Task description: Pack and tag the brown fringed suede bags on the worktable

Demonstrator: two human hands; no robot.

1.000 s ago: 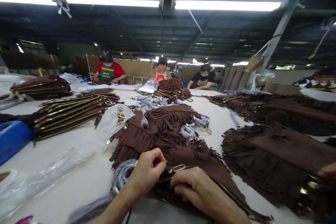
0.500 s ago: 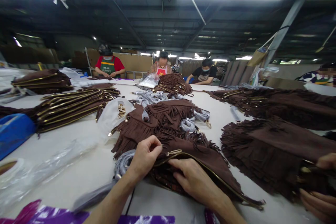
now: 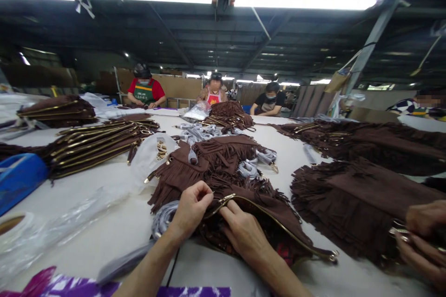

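A brown fringed suede bag (image 3: 278,225) with a gold zipper lies open in front of me on the white table (image 3: 114,227). My left hand (image 3: 190,211) is closed in a pinch at the left end of the zipper. My right hand (image 3: 244,232) reaches into the bag's opening, fingers curled on the upper edge beside the gold zipper pull (image 3: 223,200). A grey wrapped strap (image 3: 162,218) lies under my left wrist.
More brown fringed bags are heaped ahead (image 3: 216,158) and at right (image 3: 351,199). Flat stacked bags (image 3: 97,141) lie at left beside a blue box (image 3: 19,178) and clear plastic bags (image 3: 149,158). Another person's hands (image 3: 421,236) work at right. Three workers sit at the far end.
My right hand has slid further into the bag's opening and lifted the zipper edge. The left pinch has stayed put. The other person's hands at right came further into view.
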